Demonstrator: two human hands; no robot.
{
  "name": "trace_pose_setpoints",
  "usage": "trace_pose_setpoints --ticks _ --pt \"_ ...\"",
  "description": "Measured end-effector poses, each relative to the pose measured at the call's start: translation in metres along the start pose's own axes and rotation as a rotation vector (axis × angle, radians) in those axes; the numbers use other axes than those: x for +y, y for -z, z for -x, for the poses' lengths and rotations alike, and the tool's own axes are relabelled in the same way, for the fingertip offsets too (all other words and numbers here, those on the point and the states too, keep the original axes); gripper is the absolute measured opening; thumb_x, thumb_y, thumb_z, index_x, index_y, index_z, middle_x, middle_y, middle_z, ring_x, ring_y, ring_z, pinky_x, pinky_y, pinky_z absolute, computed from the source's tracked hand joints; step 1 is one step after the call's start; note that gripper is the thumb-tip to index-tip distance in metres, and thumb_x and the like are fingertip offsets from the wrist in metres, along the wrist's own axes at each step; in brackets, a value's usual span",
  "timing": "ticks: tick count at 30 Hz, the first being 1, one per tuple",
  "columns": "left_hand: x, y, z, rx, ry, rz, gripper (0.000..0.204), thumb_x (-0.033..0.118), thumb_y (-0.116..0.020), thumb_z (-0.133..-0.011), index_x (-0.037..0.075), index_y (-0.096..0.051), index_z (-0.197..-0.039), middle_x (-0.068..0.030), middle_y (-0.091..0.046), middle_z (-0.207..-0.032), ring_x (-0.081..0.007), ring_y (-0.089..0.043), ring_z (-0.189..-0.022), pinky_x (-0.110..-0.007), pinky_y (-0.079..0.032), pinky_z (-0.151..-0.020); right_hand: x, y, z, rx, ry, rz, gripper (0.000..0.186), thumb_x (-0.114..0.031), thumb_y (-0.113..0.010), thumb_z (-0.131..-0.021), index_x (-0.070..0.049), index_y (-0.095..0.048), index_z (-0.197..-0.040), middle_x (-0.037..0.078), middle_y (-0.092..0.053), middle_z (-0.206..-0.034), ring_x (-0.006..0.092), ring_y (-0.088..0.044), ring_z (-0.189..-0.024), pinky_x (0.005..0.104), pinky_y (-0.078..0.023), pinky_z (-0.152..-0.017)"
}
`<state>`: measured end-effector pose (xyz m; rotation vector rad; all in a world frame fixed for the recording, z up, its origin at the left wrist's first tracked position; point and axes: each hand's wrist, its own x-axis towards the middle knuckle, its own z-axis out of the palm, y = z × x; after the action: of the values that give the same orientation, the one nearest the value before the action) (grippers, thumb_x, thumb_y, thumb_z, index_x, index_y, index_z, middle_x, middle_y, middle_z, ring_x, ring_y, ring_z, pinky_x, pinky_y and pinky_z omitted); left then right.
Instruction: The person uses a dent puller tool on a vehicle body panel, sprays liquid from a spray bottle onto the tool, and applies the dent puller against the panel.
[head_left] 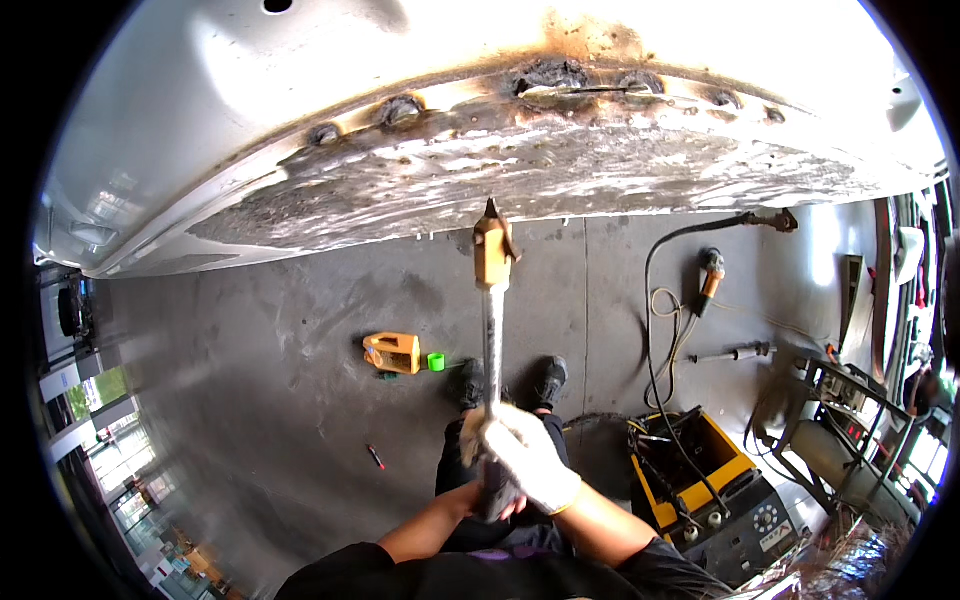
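A long-shafted tool (493, 340) stands in front of me, its yellow head and dark pointed tip toward the metal panel (450, 170). White-gloved, my right hand (530, 465) is closed round the lower shaft. My left hand (463, 498), bare, grips the dark handle end just below, its fingers partly hidden. The panel is bared to scuffed grey metal, with scorched, ragged holes along its upper seam. Whether the tip touches the panel I cannot tell; it appears just short of it.
On the floor lie an orange plastic jug (392, 352), a green cap (436, 362), a red-and-black pen-like item (376, 457), an angle grinder (710, 283) with its cord, and a slide-hammer-like rod (735, 354). A yellow-and-black machine (735, 455) with a thick cable (652, 300) stands at my right.
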<state>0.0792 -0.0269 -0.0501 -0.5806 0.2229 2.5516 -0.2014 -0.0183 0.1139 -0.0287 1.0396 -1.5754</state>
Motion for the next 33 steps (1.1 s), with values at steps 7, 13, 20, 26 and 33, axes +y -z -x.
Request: trace_pose_setpoints --ticks 7,13,20,26,33 --pt "-0.006 -0.044 -0.019 0.766 -0.437 0.06 0.037 0.04 -0.056 -0.109 0.009 -0.061 -0.128 -0.005 -0.071 -0.101 -0.0157 -0.071 -0.079 -0.032 -0.059 -0.068 0.012 0.009 -0.003 -0.011 0.068 0.274 0.03 -0.031 -0.062 -0.108 -0.004 -0.068 -0.099 0.004 -0.067 -0.082 0.013 -0.063 -0.075 0.0305 -0.052 -0.073" --pt "0.01 -0.056 -0.028 0.822 -0.399 0.047 0.036 0.042 -0.058 -0.107 0.009 -0.064 -0.119 -0.0036 -0.07 -0.091 -0.0136 -0.069 -0.073 -0.031 -0.057 -0.066 0.008 0.008 -0.01 0.022 0.153 0.216 0.031 -0.031 -0.062 -0.11 -0.003 -0.066 -0.095 0.002 -0.066 -0.082 0.0115 -0.062 -0.075 0.029 -0.052 -0.072" --pt "0.014 -0.058 -0.028 0.835 -0.36 0.041 0.034 0.041 -0.053 -0.109 0.009 -0.065 -0.11 -0.0038 -0.069 -0.085 -0.0145 -0.068 -0.066 -0.031 -0.057 -0.06 -0.002 0.004 -0.01 0.059 0.07 0.108 0.03 -0.029 -0.062 -0.11 -0.003 -0.066 -0.096 0.003 -0.066 -0.083 0.0118 -0.062 -0.077 0.0285 -0.052 -0.072" --pt "0.016 -0.059 -0.032 0.826 -0.352 0.043 0.037 0.045 -0.05 -0.111 0.01 -0.062 -0.116 -0.0045 -0.069 -0.087 -0.0161 -0.069 -0.067 -0.032 -0.058 -0.059 -0.002 0.005 -0.011 0.078 0.057 0.122 0.027 -0.026 -0.062 -0.11 -0.003 -0.066 -0.098 0.003 -0.067 -0.083 0.0112 -0.061 -0.077 0.0285 -0.052 -0.072" --pt "0.01 -0.026 -0.032 0.771 -0.183 0.206 0.042 0.048 -0.046 -0.112 0.01 -0.059 -0.124 -0.0092 -0.071 -0.091 -0.0216 -0.069 -0.064 -0.037 -0.059 -0.059 -0.005 0.003 -0.012 0.126 0.009 0.158 0.022 -0.024 -0.068 -0.106 -0.003 -0.067 -0.104 0.002 -0.066 -0.083 0.0105 -0.06 -0.076 0.0286 -0.052 -0.073"
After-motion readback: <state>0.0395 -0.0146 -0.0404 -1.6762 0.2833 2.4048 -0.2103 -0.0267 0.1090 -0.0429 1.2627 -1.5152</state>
